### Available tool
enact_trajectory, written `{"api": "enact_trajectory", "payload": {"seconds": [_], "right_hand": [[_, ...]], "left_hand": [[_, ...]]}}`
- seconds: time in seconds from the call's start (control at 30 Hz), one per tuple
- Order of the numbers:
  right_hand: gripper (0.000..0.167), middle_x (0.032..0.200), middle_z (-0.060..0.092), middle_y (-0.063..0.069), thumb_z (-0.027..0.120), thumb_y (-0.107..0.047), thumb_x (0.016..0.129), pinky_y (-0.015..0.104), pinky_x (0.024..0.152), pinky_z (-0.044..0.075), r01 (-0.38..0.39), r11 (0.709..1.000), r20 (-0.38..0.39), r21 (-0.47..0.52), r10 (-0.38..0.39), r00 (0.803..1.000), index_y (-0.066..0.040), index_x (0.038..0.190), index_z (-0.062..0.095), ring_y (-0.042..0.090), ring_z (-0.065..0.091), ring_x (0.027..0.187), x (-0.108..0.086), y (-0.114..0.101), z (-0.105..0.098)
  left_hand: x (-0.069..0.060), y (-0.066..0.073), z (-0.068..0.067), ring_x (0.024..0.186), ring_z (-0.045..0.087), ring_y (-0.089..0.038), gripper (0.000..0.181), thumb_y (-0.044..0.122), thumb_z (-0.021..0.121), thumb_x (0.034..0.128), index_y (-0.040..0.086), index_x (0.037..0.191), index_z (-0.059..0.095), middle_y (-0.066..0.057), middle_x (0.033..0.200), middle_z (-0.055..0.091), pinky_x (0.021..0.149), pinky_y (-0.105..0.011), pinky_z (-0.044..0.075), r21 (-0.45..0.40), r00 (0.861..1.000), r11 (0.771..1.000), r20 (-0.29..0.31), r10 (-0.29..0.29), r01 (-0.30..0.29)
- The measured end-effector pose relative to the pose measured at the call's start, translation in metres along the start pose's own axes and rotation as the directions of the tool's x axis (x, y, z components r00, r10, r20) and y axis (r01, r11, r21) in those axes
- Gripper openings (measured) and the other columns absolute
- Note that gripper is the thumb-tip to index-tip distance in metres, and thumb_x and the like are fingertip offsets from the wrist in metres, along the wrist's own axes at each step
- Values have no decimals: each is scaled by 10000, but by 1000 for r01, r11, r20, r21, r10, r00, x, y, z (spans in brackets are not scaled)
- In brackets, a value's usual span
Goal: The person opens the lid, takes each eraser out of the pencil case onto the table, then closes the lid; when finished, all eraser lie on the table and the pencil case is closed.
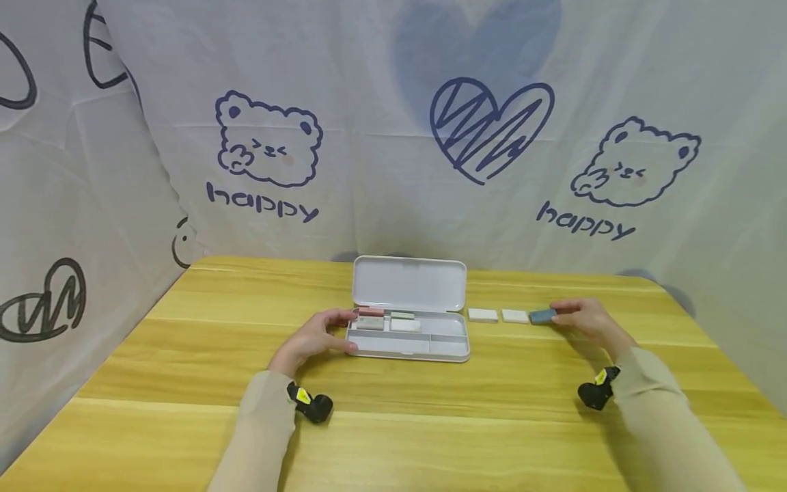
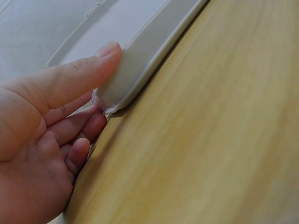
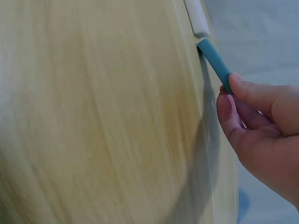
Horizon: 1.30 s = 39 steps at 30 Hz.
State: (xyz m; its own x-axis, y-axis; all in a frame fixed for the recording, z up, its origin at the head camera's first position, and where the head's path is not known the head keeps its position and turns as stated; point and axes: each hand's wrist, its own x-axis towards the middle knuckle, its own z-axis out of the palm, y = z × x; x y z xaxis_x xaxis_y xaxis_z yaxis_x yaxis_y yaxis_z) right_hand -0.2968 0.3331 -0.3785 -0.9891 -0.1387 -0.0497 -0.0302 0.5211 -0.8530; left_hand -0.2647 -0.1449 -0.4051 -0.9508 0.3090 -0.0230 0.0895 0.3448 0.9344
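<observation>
Between the thumb and fingers of the right hand [image 1: 587, 319], one end of the blue eraser [image 1: 541, 316] is pinched. To the left of these fingertips, two white erasers [image 1: 515, 316] are laid in a row. The open case [image 1: 393, 342] is gripped at its left end by the left hand [image 1: 310, 339]; inside, just right of those fingers, four more erasers [image 1: 371, 323] are seen.

white cloth backdrop [image 1: 381, 205] | navy bear drawings [image 1: 268, 140], scribbled heart [image 1: 492, 130] | "happy" lettering [image 1: 263, 200] | yellow wood-grain table [image 1: 443, 424]

One pencil case [image 1: 408, 283], four erasers [image 1: 370, 324] inside; outside, two white erasers [image 1: 482, 315] and one blue eraser [image 1: 542, 316], plus two wrist cameras [image 1: 317, 408]
</observation>
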Motion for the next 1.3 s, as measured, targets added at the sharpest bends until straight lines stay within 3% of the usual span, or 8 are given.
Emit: {"api": "enact_trajectory", "payload": {"seconds": [0.13,0.3,0.53,0.67,0.97,1.3], "right_hand": [[418,1017,569,292,573,81,806,200,655,469,-8,1000,2,-25,8,1000,250,1149,403,11,527,723,-1,0,0],[416,1060,523,343,568,74,810,199,647,466,-24,997,7,-79,24,1000,243,1154,408,24,519,730,-4,-2,0],[395,1045,518,366,569,73,807,213,618,466,7,995,-1,-102,-7,1000,260,1122,421,24,522,698,-6,-3,1],[383,1011,543,349,585,64,799,212,600,463,4,992,-12,-123,-5,1000,255,1100,447,31,521,681,-6,-1,0],[391,885,616,170,585,-7,823,275,589,479,-58,988,-55,-144,51,997,215,1120,460,136,541,641,-6,-6,0],[381,991,594,267,599,-71,819,322,645,500,-31,982,-127,-187,7,992,182,1091,516,185,585,735,-8,-20,7]], "left_hand": [[1,0,1,1090,421,-287,605,93,791,643,11,1182,531,-133,1180,518,948,-420,298,-16,1000,1000,-1,-5,5],[2,0,2,1072,431,-282,599,95,791,644,2,1176,531,-132,1168,523,937,-421,307,-13,1000,1000,0,8,-8],[2,-1,1,1089,427,-294,600,86,782,657,-14,1187,519,-158,1188,514,943,-425,306,-11,1000,1000,8,20,-19],[-3,7,2,1095,417,-309,585,63,769,669,-35,1185,510,-178,1192,506,950,-438,295,-13,1000,1000,14,15,-15],[1,0,2,1069,432,-279,590,61,788,638,-5,1165,531,-138,1171,522,937,-405,306,-45,1000,999,-2,-5,5],[0,0,2,1103,412,-287,614,58,794,624,3,1177,532,-160,1240,477,971,-430,263,-77,1000,997,-6,-10,9]]}}
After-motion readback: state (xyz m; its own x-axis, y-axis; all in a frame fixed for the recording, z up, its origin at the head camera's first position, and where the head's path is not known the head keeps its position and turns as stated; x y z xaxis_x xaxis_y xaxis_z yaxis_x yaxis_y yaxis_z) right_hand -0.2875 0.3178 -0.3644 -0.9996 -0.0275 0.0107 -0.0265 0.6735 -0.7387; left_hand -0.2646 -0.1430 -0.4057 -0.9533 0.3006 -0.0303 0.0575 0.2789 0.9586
